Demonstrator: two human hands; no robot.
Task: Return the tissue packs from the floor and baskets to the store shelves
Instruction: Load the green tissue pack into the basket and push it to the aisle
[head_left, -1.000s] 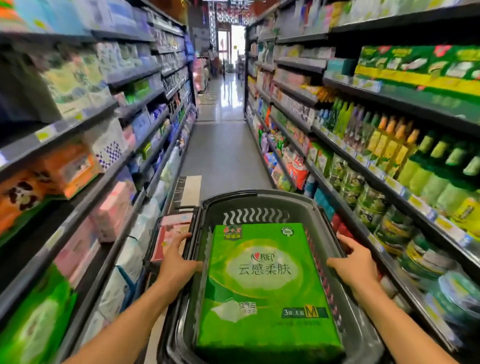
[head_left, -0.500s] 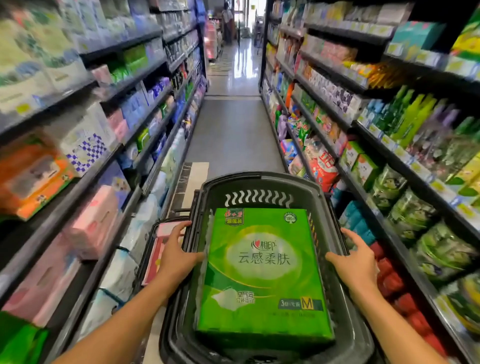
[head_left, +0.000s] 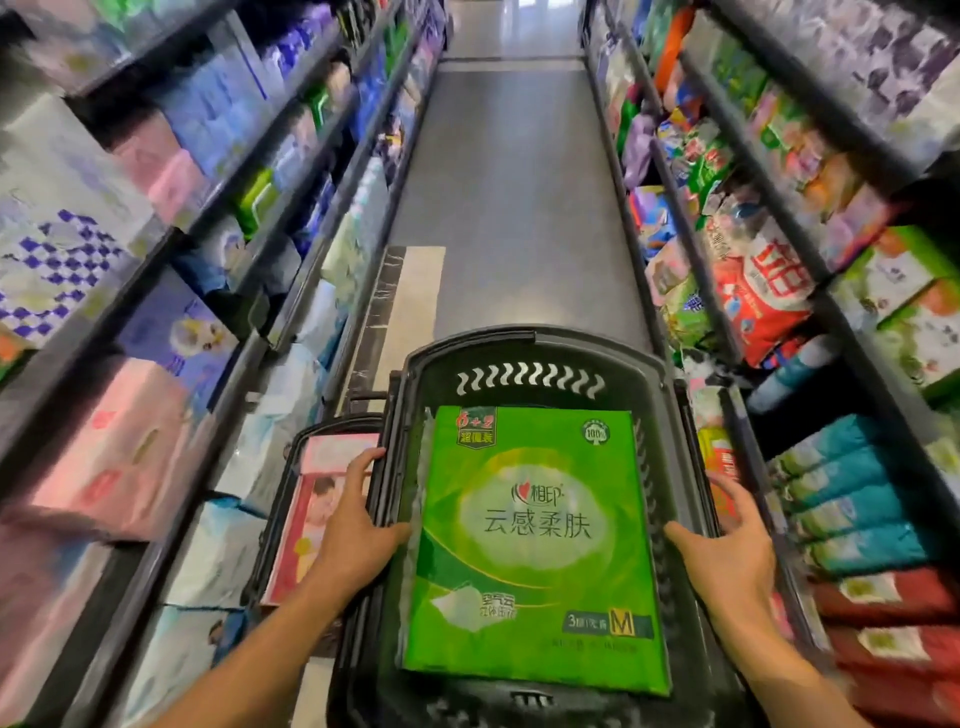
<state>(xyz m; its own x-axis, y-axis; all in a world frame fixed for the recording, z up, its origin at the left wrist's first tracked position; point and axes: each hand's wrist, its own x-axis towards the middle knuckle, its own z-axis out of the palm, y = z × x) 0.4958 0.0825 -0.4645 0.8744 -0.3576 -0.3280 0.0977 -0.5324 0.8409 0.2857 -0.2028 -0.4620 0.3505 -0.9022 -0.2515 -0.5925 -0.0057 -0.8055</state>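
A large green tissue pack (head_left: 535, 545) lies flat inside a black plastic basket (head_left: 530, 345) in front of me. My left hand (head_left: 353, 535) grips the basket's left rim, thumb inside by the pack's edge and fingers outside. On the right rim my right hand (head_left: 727, 551) holds the same way, thumb at the pack's right edge and fingers spread outside. A second black basket (head_left: 332, 423) sits just left of the first and holds a pink tissue pack (head_left: 317, 499).
Shelves (head_left: 171, 249) of pink, white and blue tissue packs line the left side. Shelves (head_left: 727, 332) of bagged goods and red and teal packs line the right. The grey aisle floor (head_left: 514, 208) runs ahead between them.
The view has tilted downward and moved a little along the aisle. Both hands have stayed on the basket's sides, and the green pack has not shifted inside it.
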